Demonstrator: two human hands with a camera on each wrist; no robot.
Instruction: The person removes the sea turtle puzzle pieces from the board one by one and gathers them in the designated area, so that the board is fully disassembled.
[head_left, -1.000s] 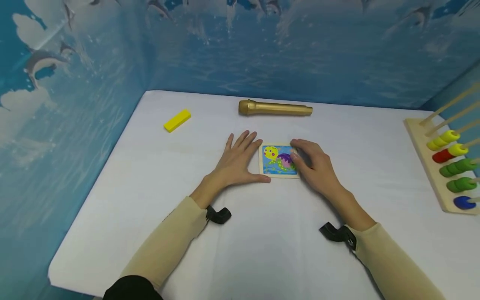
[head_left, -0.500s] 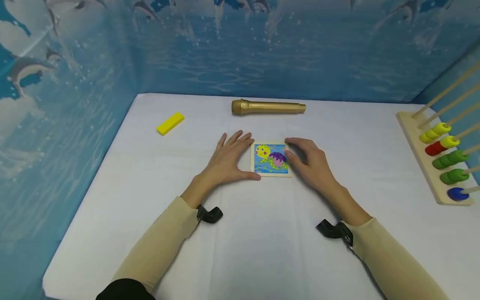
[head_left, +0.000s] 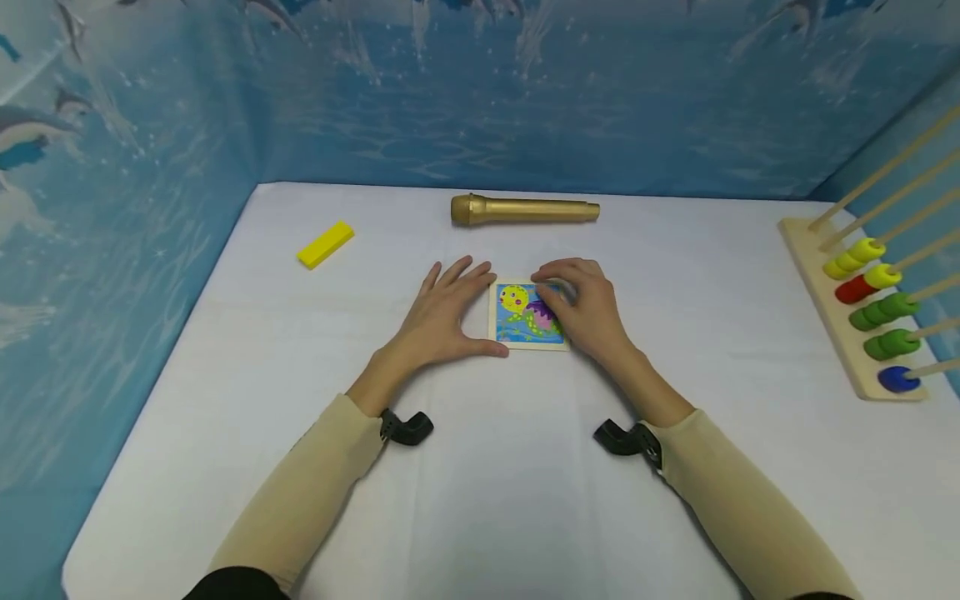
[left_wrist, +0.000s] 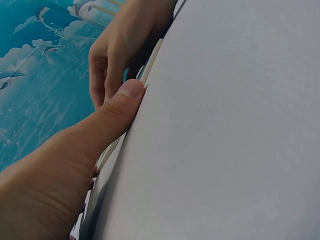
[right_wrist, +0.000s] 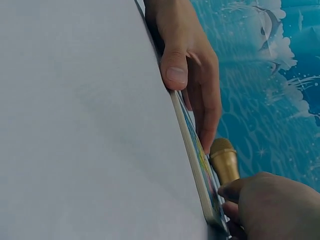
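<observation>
Left hand (head_left: 439,323) wide, right hand (head_left: 589,304) narrow, hold unclear, at tile (head_left: 517,318) edges; microphone (head_left: 525,210) apart.

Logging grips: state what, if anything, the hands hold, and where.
Picture board: the left hand has thumb and forefinger at its left corners; whether the right hand grips the right side is unclear.

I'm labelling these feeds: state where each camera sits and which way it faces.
Head: worn on the head, facing forward and down at the picture tile; left hand, right hand and sleeves show.
Left wrist: on that wrist, facing toward the right hand; both hands partly show.
Right wrist: on that wrist, facing over the picture tile toward the left hand; both hands partly show.
Shared: head and right wrist both show the gold microphone.
</observation>
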